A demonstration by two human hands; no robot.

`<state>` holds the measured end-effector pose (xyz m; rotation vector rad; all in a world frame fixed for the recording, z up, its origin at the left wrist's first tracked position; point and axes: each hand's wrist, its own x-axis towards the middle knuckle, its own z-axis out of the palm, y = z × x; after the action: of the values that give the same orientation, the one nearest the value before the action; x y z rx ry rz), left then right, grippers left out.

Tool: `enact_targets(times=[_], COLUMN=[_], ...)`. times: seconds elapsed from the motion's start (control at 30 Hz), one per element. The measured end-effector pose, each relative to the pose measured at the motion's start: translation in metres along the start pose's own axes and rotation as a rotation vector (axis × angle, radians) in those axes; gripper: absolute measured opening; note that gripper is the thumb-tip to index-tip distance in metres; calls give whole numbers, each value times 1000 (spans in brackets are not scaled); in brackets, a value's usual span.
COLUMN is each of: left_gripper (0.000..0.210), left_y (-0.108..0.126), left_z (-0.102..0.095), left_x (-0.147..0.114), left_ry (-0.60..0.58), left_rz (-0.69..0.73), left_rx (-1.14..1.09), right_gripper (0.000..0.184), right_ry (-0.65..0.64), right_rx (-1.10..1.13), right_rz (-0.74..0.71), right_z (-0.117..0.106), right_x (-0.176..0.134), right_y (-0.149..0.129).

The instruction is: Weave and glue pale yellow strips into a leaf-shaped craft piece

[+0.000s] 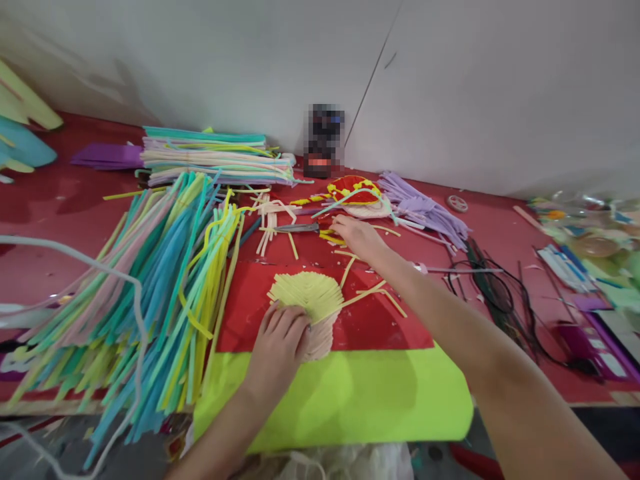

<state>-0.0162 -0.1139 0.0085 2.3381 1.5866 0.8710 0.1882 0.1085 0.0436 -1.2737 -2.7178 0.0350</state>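
Observation:
My left hand point(283, 330) presses its bent fingers onto a fan-shaped piece of pale yellow pipe cleaners point(307, 293). A cream part point(320, 340) of the same piece shows below, and one yellow stem point(360, 294) sticks out to its right. My right hand point(357, 235) reaches farther back, its fingers closed at the handle end of scissors point(299, 228), whose blades point left. Cut yellow and cream pipe-cleaner bits point(293, 248) lie around the blades. Under the piece are a red sheet point(390, 330) and a lime-green sheet point(390, 400).
Long pipe cleaners in several colours point(165, 287) are heaped at left, with bundles point(215, 157) behind. Lilac pipe cleaners point(425, 207) and a red-and-yellow ornament point(353, 190) lie at the back. A pixelated phone-like object point(323, 140) leans on the wall. Black cables point(520, 313) and a purple box point(585, 347) sit right.

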Motion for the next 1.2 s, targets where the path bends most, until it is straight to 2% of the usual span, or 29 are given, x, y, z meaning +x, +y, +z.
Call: enact_targets(times=[0.1, 0.2, 0.33, 0.5, 0.63, 0.83, 0.97, 1.2], left_gripper=[13, 15, 15, 18, 31, 50, 57, 56], left_y=[1, 0, -2, 5, 24, 46, 49, 48], left_z=[-2, -3, -4, -13, -13, 12, 22, 23], left_x=[0, 1, 2, 4, 9, 13, 12, 10], left_ry=[-15, -19, -44, -94, -100, -164, -179, -208], left_rz=[-15, -8, 3, 13, 57, 146, 82, 62], left_rx=[-16, -11, 3, 92, 159, 297, 313, 325], right_gripper=[34, 27, 18, 16, 23, 35, 40, 44], right_ry=[70, 232, 285, 331, 390, 358, 302, 226], right_rx=[47, 253, 387, 427, 433, 356, 298, 228], right_rz=[52, 116, 171, 230, 254, 252, 219, 199], right_z=[1, -8, -15, -2, 11, 21, 21, 21], right_x=[-22, -61, -115, -153, -167, -177, -178, -179], right_y=[-16, -46, -78, -90, -98, -102, -101, -103])
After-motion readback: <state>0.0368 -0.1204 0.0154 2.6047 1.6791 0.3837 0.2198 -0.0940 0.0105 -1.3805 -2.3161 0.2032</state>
